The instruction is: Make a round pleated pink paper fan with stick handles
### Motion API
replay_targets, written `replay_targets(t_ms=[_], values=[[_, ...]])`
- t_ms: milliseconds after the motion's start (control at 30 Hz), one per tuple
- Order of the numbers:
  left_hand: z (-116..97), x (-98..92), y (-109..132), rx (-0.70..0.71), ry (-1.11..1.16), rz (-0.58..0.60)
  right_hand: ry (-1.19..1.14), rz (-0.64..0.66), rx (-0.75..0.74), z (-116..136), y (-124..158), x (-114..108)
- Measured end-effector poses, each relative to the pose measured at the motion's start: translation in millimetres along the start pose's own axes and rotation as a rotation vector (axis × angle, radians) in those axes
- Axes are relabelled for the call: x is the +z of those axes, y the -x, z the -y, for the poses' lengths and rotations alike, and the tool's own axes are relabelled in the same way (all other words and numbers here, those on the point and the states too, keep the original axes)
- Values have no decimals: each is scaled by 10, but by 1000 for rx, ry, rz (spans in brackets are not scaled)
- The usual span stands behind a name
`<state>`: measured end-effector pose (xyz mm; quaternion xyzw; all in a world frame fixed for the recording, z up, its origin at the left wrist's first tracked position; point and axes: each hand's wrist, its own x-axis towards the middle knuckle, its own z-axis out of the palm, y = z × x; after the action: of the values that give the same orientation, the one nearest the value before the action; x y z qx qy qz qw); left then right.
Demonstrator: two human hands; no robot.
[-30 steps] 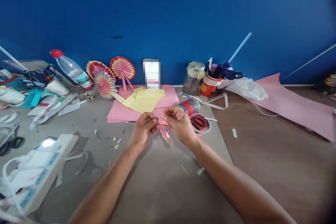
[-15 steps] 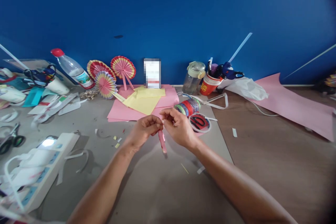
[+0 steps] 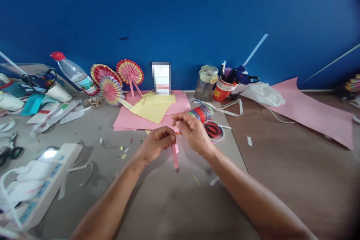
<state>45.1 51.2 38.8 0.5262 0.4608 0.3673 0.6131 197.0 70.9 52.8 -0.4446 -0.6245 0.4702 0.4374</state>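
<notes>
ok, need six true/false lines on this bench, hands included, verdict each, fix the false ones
1. The left grip holds a pink strip. True.
2. The red cup stands left of the jar. False: the red cup is right of the jar.
3. Yellow paper lies on pink sheets. True.
4. Only one paper fan is in view. False: at least three paper fans are, grouped near the blue wall.
5. The right grip is on the red cup. False: the right grip is close by the left one; whether it pinches anything is too small to tell.
6. The power strip lies left of the left grip. True.
</notes>
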Motion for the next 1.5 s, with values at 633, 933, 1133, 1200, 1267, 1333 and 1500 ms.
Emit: replay_targets(t_ms=[633, 933, 1133, 1200, 1267, 1333, 1500], values=[[37, -15, -52, 89, 256, -258, 102, 117, 140, -72, -21, -1], [60, 38, -46, 143, 114, -321, 268, 11, -34, 20, 16, 8], [37, 40, -27, 127, 186, -217, 184, 107, 105, 14, -25, -27], [28, 58, -26, 125, 196, -253, 161, 134, 150, 25, -38, -27], [27, 78, -31, 119, 222, -303, 141, 140, 169, 30, -44, -16], [40, 97, -38, 128, 239, -353, 107, 133, 183, 14, -45, 4], [125, 131, -33, 231, 88, -473, 12, 82, 170, -115, -38, 72]])
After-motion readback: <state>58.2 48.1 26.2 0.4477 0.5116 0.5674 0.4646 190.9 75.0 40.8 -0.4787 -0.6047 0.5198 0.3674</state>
